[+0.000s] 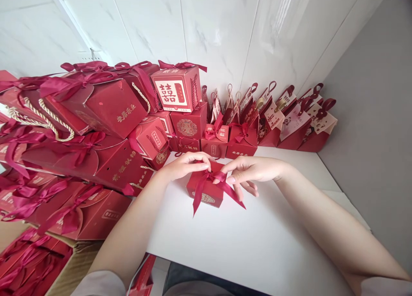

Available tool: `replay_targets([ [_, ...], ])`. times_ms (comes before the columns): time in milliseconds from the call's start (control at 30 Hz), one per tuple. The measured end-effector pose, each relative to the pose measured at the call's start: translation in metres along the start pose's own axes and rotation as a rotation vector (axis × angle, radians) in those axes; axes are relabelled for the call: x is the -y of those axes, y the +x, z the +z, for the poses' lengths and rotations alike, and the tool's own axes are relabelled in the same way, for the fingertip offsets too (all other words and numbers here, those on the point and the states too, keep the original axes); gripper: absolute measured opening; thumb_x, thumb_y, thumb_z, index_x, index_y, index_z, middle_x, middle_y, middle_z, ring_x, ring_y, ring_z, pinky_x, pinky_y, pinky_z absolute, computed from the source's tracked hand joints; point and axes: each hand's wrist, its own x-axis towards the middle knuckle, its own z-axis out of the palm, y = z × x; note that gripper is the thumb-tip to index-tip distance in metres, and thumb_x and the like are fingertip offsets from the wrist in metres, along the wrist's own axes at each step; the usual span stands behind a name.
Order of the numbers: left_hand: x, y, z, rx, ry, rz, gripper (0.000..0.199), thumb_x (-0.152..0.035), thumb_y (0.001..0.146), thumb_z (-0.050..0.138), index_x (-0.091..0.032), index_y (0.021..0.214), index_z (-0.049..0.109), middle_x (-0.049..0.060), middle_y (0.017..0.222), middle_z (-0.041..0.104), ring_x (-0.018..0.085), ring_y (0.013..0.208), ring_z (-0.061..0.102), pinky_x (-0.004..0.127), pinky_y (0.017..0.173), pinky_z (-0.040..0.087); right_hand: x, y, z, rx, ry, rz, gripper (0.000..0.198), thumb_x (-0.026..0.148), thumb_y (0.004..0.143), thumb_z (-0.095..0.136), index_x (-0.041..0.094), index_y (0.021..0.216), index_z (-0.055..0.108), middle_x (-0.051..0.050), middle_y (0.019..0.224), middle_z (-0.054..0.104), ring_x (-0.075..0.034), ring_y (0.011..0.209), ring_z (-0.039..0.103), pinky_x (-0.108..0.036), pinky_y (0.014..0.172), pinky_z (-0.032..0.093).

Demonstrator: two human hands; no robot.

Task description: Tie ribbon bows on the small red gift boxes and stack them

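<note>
A small red gift box (203, 188) with a gold round emblem on its front stands on the white table. On its top is a crimson ribbon (199, 192) tied in a bow, its two tails hanging over the front. My left hand (186, 165) is at the bow's left side, its fingers closed on the ribbon near the knot. From the right, my right hand (249, 173) pinches the bow's right loop between thumb and index finger, the other fingers curled loosely below.
Red gift boxes (106, 111) with ribbons and rope handles are stacked high on the left. Several small bags with loop handles (291, 124) line the tiled wall (222, 34). An open cardboard carton (75, 261) holding more red boxes stands at lower left. A grey panel (370, 98) bounds the right.
</note>
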Motion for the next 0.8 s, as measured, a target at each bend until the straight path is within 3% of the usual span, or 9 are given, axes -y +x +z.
replay_targets([
  [100, 0.002, 0.001, 0.001, -0.018, -0.038, 0.009, 0.025, -0.037, 0.089, 0.06, -0.017, 0.08, 0.07, 0.009, 0.123, 0.062, 0.026, 0.119, 0.057, 0.039, 0.106, 0.038, -0.004, 0.005, 0.0, 0.007, 0.042, -0.009, 0.044, 0.043, 0.088, 0.064, 0.015, 0.122, 0.064, -0.002, 0.064, 0.073, -0.007, 0.038, 0.058, -0.015, 0.038, 0.045],
  [267, 0.006, 0.002, 0.003, -0.052, 0.028, -0.001, 0.017, -0.035, 0.081, 0.07, -0.018, 0.082, 0.071, 0.008, 0.127, 0.06, 0.025, 0.115, 0.059, 0.04, 0.104, 0.04, -0.01, 0.014, 0.0, -0.224, 0.215, -0.056, 0.033, 0.042, 0.083, 0.07, 0.012, 0.096, 0.074, 0.002, 0.05, 0.064, -0.004, 0.034, 0.048, -0.012, 0.032, 0.035],
  [500, -0.002, 0.002, 0.011, -0.079, 0.043, 0.04, 0.017, -0.034, 0.079, 0.072, -0.018, 0.082, 0.07, 0.008, 0.118, 0.062, 0.023, 0.11, 0.061, 0.036, 0.097, 0.045, -0.011, 0.022, 0.006, -0.336, 0.418, -0.088, 0.033, 0.04, 0.081, 0.071, 0.01, 0.093, 0.074, 0.003, 0.044, 0.06, -0.002, 0.029, 0.036, -0.013, 0.027, 0.023],
  [633, -0.007, 0.001, 0.011, -0.068, 0.125, 0.05, 0.016, -0.032, 0.08, 0.071, -0.017, 0.082, 0.069, 0.007, 0.114, 0.062, 0.022, 0.105, 0.061, 0.034, 0.095, 0.045, -0.012, 0.022, 0.006, -0.382, 0.427, -0.075, 0.038, 0.039, 0.082, 0.069, 0.011, 0.106, 0.071, -0.004, 0.058, 0.071, -0.003, 0.03, 0.038, -0.015, 0.027, 0.018],
  [800, -0.003, 0.003, 0.008, -0.023, 0.107, 0.025, 0.016, -0.033, 0.079, 0.071, -0.017, 0.082, 0.07, 0.006, 0.114, 0.063, 0.022, 0.106, 0.062, 0.034, 0.095, 0.045, -0.007, 0.014, 0.004, -0.338, 0.28, -0.03, 0.05, 0.042, 0.087, 0.064, 0.014, 0.129, 0.061, -0.009, 0.072, 0.076, -0.003, 0.031, 0.035, -0.017, 0.027, 0.018],
])
